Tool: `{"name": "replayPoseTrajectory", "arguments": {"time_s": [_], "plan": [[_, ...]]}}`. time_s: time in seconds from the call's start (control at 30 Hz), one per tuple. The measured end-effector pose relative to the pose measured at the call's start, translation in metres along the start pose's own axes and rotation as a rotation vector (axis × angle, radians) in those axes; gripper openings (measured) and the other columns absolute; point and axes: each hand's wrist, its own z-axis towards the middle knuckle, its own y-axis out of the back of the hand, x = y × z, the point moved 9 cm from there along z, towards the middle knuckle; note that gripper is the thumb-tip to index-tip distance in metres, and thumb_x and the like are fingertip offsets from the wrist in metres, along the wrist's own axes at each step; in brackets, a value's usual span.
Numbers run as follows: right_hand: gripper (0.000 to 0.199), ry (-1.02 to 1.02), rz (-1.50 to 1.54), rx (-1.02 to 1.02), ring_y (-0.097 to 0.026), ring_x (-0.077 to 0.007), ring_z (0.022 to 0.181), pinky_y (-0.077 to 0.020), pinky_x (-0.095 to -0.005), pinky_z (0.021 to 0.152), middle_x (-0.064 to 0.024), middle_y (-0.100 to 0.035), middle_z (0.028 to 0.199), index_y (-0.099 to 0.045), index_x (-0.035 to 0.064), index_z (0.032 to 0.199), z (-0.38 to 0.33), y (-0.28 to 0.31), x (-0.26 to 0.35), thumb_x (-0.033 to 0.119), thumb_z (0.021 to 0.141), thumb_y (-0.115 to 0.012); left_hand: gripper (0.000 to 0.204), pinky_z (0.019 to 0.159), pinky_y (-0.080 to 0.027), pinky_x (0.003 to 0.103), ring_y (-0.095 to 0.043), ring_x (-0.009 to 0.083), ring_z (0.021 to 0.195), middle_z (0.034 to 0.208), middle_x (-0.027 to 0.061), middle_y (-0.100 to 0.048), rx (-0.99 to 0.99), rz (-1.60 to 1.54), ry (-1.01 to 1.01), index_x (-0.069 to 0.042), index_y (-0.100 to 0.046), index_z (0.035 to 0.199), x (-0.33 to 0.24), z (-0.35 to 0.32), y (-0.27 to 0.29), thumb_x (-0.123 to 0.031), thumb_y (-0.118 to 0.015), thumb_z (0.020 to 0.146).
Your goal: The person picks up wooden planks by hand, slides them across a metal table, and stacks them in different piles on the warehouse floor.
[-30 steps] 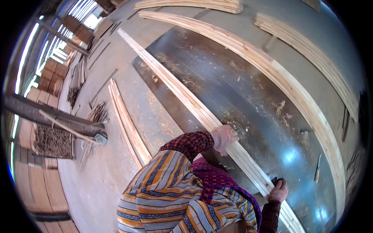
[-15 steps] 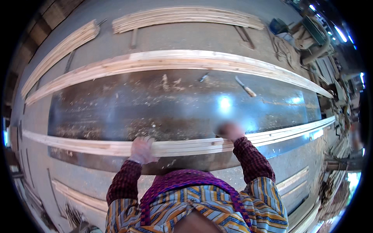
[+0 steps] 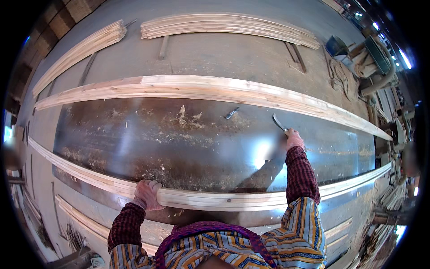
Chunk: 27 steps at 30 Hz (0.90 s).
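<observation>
Long pale wooden strips [image 3: 224, 201] lie side by side along the near edge of a dark, shiny worktable [image 3: 201, 152]. My left hand [image 3: 148, 194], in a pale pinkish glove, is wrapped over these strips left of centre. Reaching across the table, my right hand [image 3: 294, 138], also gloved, has its fingers closed round the handle of a knife. The curved blade of the knife [image 3: 278, 121] points away to the far left; its handle is mostly hidden in my hand. A small dark hand tool [image 3: 232, 113] lies left of the knife.
A second row of strips [image 3: 201, 87] runs along the table's far edge. Beyond, stacks of strips [image 3: 228, 26] rest on floor supports, with another stack [image 3: 80, 54] at far left. Shavings [image 3: 181, 115] litter the tabletop. Bins and tubing [image 3: 378, 58] stand at far right.
My right hand has left the near strips, moved forward and right, and taken hold of the knife handle. The left hand stays on the strips. The view has shifted slightly.
</observation>
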Motion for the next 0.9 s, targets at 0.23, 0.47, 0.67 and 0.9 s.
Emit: {"name": "replayPoseTrajectory", "arguments": {"time_s": [0.23,0.47,0.67,0.9], "plan": [[0.032,0.407,-0.237,-0.011,-0.066,-0.0353,0.118,-0.0546,-0.0469,0.097,-0.0154,-0.064,0.13,-0.063,0.0179,0.128,0.025,0.017,0.086,0.02,0.097,-0.058,0.102,0.103,-0.045,0.048,-0.063,0.0342,0.113,0.125,0.0108,-0.065,-0.119,-0.019,-0.053,-0.01,-0.066,0.124,0.001,-0.005,-0.002,-0.071,-0.083,0.045],[0.039,0.65,-0.087,-0.231,-0.069,-0.0366,0.107,-0.0564,-0.0475,0.092,-0.0144,-0.065,0.128,-0.06,0.0136,0.13,-0.045,0.009,0.114,0.021,0.091,-0.06,0.095,0.095,-0.047,0.049,-0.062,0.0362,0.107,0.114,0.0122,-0.065,-0.201,0.008,-0.1,-0.008,-0.066,0.114,0.001,-0.003,0.003,-0.069,-0.083,0.042],[0.038,0.504,0.148,0.177,-0.065,-0.0382,0.111,-0.0529,-0.0489,0.096,-0.0184,-0.066,0.119,-0.065,0.0153,0.128,-0.193,-0.049,0.071,0.036,0.097,-0.059,0.097,0.105,-0.039,0.047,-0.056,0.0307,0.119,0.119,0.0064,-0.063,-0.062,0.087,-0.049,-0.012,-0.063,0.12,0.004,-0.003,-0.018,-0.08,-0.077,0.052],[0.039,0.307,0.153,-0.009,-0.069,-0.0349,0.104,-0.0543,-0.0478,0.089,-0.0119,-0.075,0.1,-0.078,0.0158,0.103,-0.281,-0.056,0.059,0.045,0.1,-0.053,0.016,0.074,-0.051,0.04,-0.067,0.0265,0.085,0.085,0.0076,-0.067,-0.495,-0.106,-0.102,-0.016,-0.07,0.085,0.078,0.036,-0.099,-0.03,-0.064,0.086]]}}
